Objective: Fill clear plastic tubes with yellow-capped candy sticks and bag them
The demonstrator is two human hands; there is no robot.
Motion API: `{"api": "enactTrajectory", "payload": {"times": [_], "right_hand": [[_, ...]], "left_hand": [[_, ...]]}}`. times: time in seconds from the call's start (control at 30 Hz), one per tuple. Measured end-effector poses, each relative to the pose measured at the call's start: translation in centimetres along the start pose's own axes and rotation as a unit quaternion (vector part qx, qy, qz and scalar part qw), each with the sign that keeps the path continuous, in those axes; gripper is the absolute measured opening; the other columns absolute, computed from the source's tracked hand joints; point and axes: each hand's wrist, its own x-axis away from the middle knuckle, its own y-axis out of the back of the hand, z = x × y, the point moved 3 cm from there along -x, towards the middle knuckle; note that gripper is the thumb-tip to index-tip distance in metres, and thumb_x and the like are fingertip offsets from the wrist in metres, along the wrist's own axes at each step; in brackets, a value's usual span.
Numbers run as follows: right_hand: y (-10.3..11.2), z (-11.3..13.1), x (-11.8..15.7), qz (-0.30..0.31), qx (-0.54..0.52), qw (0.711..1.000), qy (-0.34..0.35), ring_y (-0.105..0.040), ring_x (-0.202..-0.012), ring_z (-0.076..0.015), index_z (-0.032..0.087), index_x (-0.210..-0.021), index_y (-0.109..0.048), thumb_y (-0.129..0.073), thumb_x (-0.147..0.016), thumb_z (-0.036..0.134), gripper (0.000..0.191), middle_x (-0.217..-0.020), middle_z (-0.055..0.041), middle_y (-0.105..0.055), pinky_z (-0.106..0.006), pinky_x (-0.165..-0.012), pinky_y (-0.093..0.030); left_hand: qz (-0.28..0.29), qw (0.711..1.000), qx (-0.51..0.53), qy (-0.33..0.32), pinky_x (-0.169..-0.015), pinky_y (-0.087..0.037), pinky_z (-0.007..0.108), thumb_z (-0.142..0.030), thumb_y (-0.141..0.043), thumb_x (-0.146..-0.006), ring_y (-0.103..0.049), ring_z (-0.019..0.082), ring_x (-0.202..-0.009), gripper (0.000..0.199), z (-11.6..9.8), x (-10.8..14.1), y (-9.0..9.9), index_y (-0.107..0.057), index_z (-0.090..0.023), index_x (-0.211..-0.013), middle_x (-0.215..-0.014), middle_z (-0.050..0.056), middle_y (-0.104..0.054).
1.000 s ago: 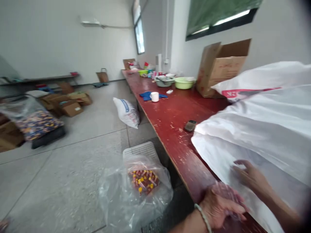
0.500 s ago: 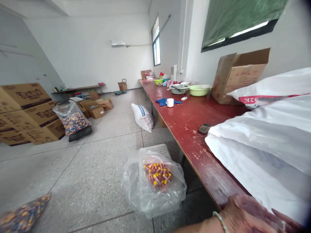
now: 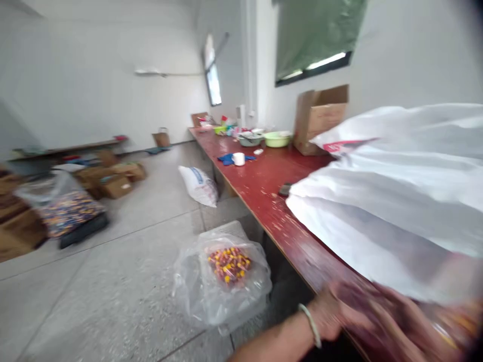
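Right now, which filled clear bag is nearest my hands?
The clear bag beside the red table, with red and yellow contents; the other clear bag sits farther off, by cardboard boxes.

Head view along table [image 3: 261, 190], seemingly downward

White mug [image 3: 238, 159], blue cloth [image 3: 225, 160] showing either side; pale-green basin [image 3: 277, 141] just left of open carton [image 3: 327, 116]. Floor [image 3: 132, 286]: stuffed white sack [image 3: 198, 187]; cardboard boxes [image 3: 116, 187] farther left. Green covering [image 3: 320, 35] over window [image 3: 328, 62].

Left hand [image 3: 341, 312], right hand [image 3: 409, 322] close beside it, both blurred
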Motion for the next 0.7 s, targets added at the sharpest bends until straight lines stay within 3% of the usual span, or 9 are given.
{"api": "enactTrajectory", "payload": {"times": [0.1,0.17,0.37,0.5,0.6,0.7], "right_hand": [[1.1,0.9,1.4,-0.012,-0.064,0.998,-0.01,-0.063,-0.091,-0.0254,0.027,-0.108,-0.054,-0.053,-0.08,0.049,0.036,-0.104,-0.0085,-0.065,-0.041,-0.077,-0.054],[1.5,1.5,1.7,-0.018,-0.094,0.995,-0.001,-0.062,-0.088,-0.0221,0.025,-0.108,-0.055,-0.054,-0.082,0.044,0.033,-0.103,-0.0065,-0.064,-0.038,-0.078,-0.053],[2.4,1.4,2.7,-0.055,-0.151,0.987,0.0,-0.056,-0.096,-0.0187,0.025,-0.12,-0.048,-0.057,-0.082,0.042,0.042,-0.112,-0.0042,-0.056,-0.035,-0.086,-0.047],[3.2,0.4,3.4,-0.085,-0.125,0.989,0.003,-0.051,-0.105,-0.0197,0.026,-0.125,-0.045,-0.043,-0.088,0.047,0.043,-0.113,-0.0041,-0.053,-0.035,-0.092,-0.043],[3.2,-0.3,3.7,-0.095,-0.119,0.988,0.028,-0.047,-0.113,-0.022,0.025,-0.122,-0.049,-0.044,-0.086,0.051,0.045,-0.118,-0.0048,-0.052,-0.036,-0.098,-0.038],[2.8,-0.7,4.1,-0.113,-0.176,0.978,0.027,-0.05,-0.11,-0.0223,0.025,-0.122,-0.046,-0.051,-0.082,0.053,0.049,-0.12,-0.0056,-0.052,-0.036,-0.095,-0.041]], "left_hand": [[-0.046,0.997,0.035,-0.046,-0.085,-0.048,0.037,-0.016,-0.084,-0.038,-0.064,0.021,-0.086,0.057,0.0,0.3,-0.4,-0.059,-0.017,-0.089,-0.091,0.004,-0.068],[-0.043,0.997,0.004,-0.063,-0.079,-0.049,0.033,-0.012,-0.082,-0.045,-0.064,0.018,-0.081,0.052,-0.4,0.3,-0.8,-0.056,-0.018,-0.09,-0.088,0.003,-0.068],[-0.002,0.986,-0.129,-0.102,-0.077,-0.048,0.029,-0.013,-0.08,-0.052,-0.063,0.017,-0.082,0.048,-1.3,0.5,-1.5,-0.055,-0.018,-0.094,-0.09,0.003,-0.066],[0.048,0.982,-0.17,-0.068,-0.077,-0.048,0.03,-0.016,-0.078,-0.057,-0.063,0.018,-0.082,0.046,-0.6,0.9,-2.5,-0.053,-0.019,-0.095,-0.087,0.002,-0.065],[0.049,0.973,-0.216,-0.06,-0.077,-0.048,0.031,-0.018,-0.078,-0.057,-0.064,0.02,-0.085,0.046,-0.3,1.1,-3.4,-0.053,-0.019,-0.096,-0.093,0.004,-0.065],[0.039,0.959,-0.265,-0.097,-0.078,-0.048,0.031,-0.019,-0.078,-0.056,-0.062,0.02,-0.086,0.045,-0.4,1.2,-4.4,-0.055,-0.019,-0.095,-0.097,0.004,-0.063]]}}
